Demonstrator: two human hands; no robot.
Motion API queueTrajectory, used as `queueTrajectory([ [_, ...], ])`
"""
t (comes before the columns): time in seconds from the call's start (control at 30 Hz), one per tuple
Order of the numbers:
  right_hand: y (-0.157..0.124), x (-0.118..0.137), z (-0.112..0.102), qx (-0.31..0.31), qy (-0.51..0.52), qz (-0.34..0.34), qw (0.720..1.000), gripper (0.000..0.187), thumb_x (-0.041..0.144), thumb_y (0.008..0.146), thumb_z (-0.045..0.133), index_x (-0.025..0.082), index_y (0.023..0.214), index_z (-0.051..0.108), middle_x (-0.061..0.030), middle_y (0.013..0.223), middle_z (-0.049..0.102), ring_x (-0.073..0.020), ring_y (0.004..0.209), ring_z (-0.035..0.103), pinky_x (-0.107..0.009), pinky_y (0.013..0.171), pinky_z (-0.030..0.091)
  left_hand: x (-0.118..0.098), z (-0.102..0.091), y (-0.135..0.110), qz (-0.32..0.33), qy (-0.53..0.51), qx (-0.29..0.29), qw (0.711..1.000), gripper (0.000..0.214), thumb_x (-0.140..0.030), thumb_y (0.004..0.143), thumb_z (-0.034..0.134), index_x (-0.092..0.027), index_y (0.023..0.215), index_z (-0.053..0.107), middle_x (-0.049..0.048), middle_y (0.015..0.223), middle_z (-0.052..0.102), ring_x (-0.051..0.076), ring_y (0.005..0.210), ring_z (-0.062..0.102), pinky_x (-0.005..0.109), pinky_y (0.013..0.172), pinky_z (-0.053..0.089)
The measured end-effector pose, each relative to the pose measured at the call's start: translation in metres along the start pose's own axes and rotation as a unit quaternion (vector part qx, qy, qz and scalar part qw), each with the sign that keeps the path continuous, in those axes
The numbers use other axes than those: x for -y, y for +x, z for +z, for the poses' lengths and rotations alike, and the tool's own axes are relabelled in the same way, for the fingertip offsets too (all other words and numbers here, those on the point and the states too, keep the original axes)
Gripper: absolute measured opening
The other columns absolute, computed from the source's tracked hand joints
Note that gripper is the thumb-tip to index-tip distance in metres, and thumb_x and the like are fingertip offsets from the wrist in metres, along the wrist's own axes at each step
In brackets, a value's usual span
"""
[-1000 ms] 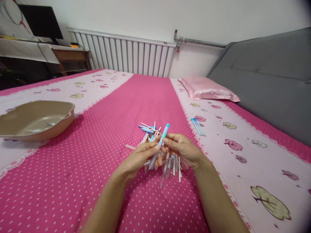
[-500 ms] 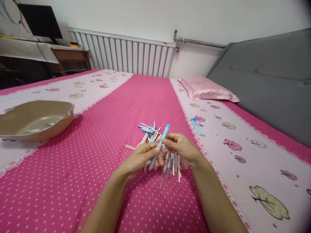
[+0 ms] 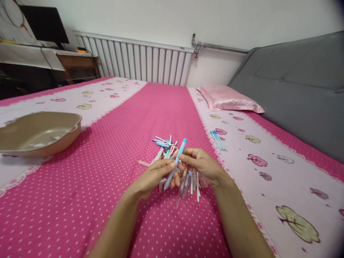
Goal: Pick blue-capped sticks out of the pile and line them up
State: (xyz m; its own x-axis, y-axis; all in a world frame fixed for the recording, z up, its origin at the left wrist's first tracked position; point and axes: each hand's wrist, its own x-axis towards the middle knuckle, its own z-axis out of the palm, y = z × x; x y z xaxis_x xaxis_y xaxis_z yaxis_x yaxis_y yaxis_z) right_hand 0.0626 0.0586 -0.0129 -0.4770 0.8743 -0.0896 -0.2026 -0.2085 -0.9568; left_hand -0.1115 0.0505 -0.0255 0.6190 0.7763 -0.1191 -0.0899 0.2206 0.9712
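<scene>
Between my two hands is a pen [image 3: 182, 146] with a bright blue end and a pale lilac-blue barrel, tilted with the blue end up and away from me. My left hand [image 3: 158, 173] pinches its middle between thumb and fingers. My right hand [image 3: 198, 163] closes on the same pen a little higher up. Beneath and behind the hands lies a loose pile of pen parts [image 3: 167, 143]: blue and pink barrels, white thin tubes and clear pieces. My hands hide much of that pile. Several blue pens [image 3: 219, 140] lie side by side to the right.
A beige and pink basin [image 3: 64, 138] with small white bits inside sits at the left on the pink dotted bedspread [image 3: 107, 161]. A pink pillow [image 3: 231, 98] rests by the grey headboard [image 3: 295, 79]. At the far side are a radiator [image 3: 139, 59] and a desk with a monitor [image 3: 45, 25].
The pen has shifted very slightly down and to the left in my fingers. Both hands stay in nearly the same place, and the pile looks unchanged.
</scene>
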Motion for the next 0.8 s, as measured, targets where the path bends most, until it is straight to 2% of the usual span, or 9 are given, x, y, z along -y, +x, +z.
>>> queueTrajectory([
  [0.2,0.0001,-0.0003,0.0004,-0.017,-0.020,-0.002,1.000,0.031,0.043,0.069,0.071,0.016,0.079,0.059,0.0037,0.060,0.054,-0.0072,0.045,0.052,-0.020,0.042,0.043,-0.0021,0.0026,-0.0011,0.004,-0.017,0.002,1.000,0.029,-0.041,0.083,0.054,-0.013,0.090,0.060,0.0042,0.065,0.064,0.010,0.056,0.054,0.022,0.055,0.039],
  [0.37,0.0003,-0.0015,0.0023,-0.022,-0.033,-0.008,0.999,0.034,0.045,0.070,0.069,0.016,0.082,0.056,0.0045,0.061,0.055,-0.0099,0.046,0.057,-0.021,0.043,0.045,-0.0025,0.0043,-0.0001,0.005,-0.004,-0.001,1.000,0.029,-0.042,0.081,0.056,-0.013,0.083,0.058,0.0056,0.068,0.064,0.010,0.057,0.054,0.023,0.055,0.039],
  [0.53,0.0005,-0.0041,0.0034,-0.031,-0.058,-0.022,0.998,0.033,0.046,0.073,0.067,0.017,0.082,0.053,0.0031,0.062,0.056,-0.0112,0.046,0.058,-0.022,0.042,0.044,-0.0019,0.0058,0.0008,0.010,0.012,-0.006,1.000,0.030,-0.043,0.080,0.058,-0.013,0.085,0.057,0.0056,0.069,0.065,0.011,0.058,0.055,0.023,0.057,0.041],
  [0.67,0.0020,-0.0063,0.0009,-0.063,-0.070,-0.036,0.995,0.034,0.042,0.070,0.071,0.016,0.085,0.056,-0.0002,0.071,0.059,-0.0092,0.056,0.056,-0.020,0.048,0.045,-0.0027,0.0066,0.0002,0.012,0.012,-0.004,1.000,0.029,-0.042,0.080,0.058,-0.013,0.083,0.059,0.0057,0.069,0.066,0.011,0.058,0.056,0.022,0.057,0.041],
  [0.8,0.0014,-0.0009,0.0002,-0.045,-0.034,-0.028,0.998,0.038,0.040,0.071,0.070,0.019,0.099,0.055,-0.0041,0.088,0.063,-0.0102,0.061,0.057,-0.021,0.049,0.048,-0.0026,0.0056,-0.0001,0.011,-0.005,-0.001,1.000,0.029,-0.042,0.082,0.056,-0.013,0.083,0.059,0.0066,0.069,0.066,0.012,0.060,0.057,0.023,0.058,0.042],
])
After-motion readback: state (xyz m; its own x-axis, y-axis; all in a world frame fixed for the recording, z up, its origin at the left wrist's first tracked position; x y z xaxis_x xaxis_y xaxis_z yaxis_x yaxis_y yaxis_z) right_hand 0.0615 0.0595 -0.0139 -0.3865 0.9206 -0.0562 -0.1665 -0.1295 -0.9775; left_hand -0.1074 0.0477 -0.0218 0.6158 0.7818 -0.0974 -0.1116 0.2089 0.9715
